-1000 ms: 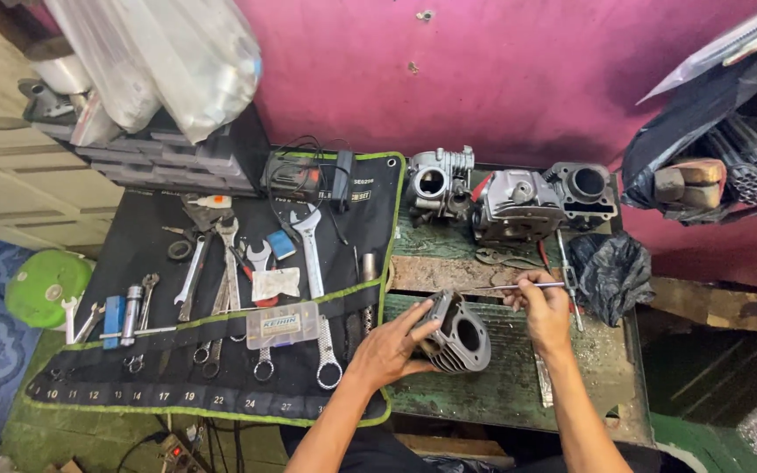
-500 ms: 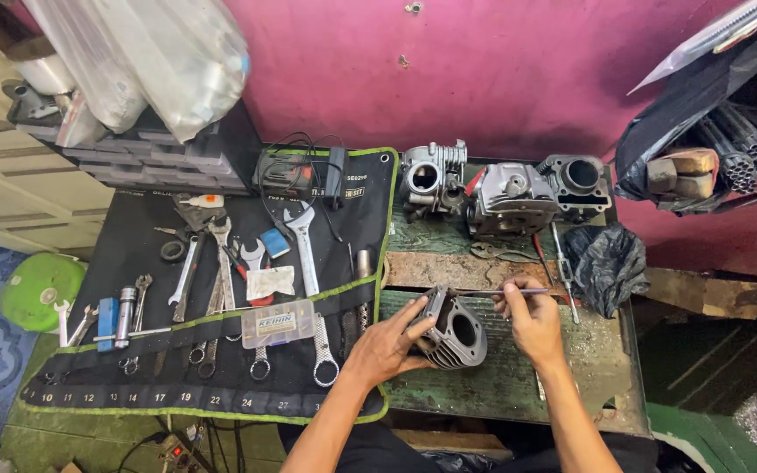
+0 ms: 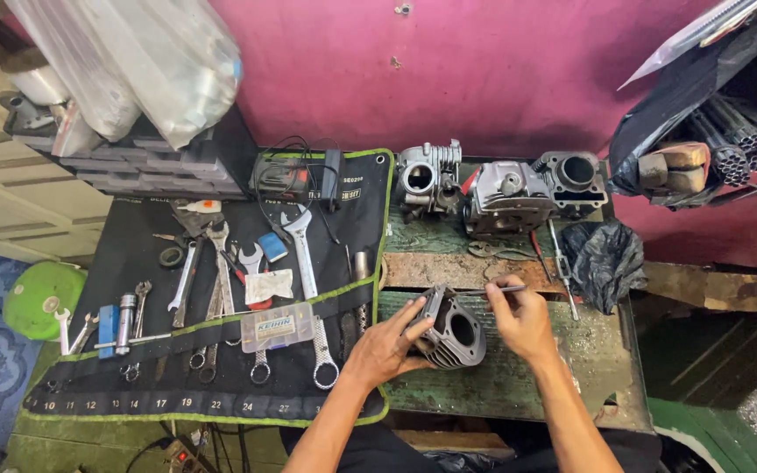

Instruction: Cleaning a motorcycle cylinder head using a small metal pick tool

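The cylinder (image 3: 454, 329) is a dark grey finned casting with a round bore facing up and toward the viewer, its ribs stacked along the lower side and grimy in the grooves. It sits tilted on the green bench (image 3: 519, 385), just right of the tool mat (image 3: 133, 394). The left hand (image 3: 389, 346) grips the cylinder from its left side, fingers wrapped over the top edge and thumb below. The right hand (image 3: 523, 320) is just right of the cylinder, pinched closed around a thin metal rod (image 3: 492, 290) that lies level over the cylinder's upper rim; whether its tip touches the metal I cannot tell. Behind the cylinder a rusty strip (image 3: 457, 271) crosses the bench, and beyond that stand a carburettor (image 3: 427, 175) and two engine heads (image 3: 532, 188). A black bag (image 3: 604, 260) slumps right of the cylinder, near the bench edge. Left of the cylinder the mat's green-trimmed edge lies close, with spanners (image 3: 304, 254) crowded on it. The most open bench lies below and right of the cylinder.
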